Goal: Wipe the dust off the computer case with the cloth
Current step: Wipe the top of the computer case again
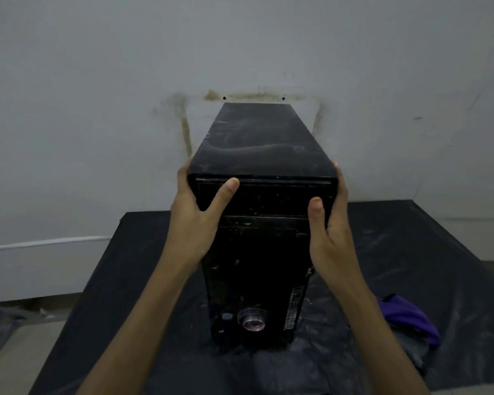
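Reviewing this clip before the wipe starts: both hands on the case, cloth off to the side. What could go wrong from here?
1. The computer case stands tall and narrow; the left hand and right hand clasp only its upper front corners, so it might tip or slip.
2. The cloth lies on the table to the right; reaching it leaves one hand steadying the case.
3. Dust streaks cover the case top and could smear.
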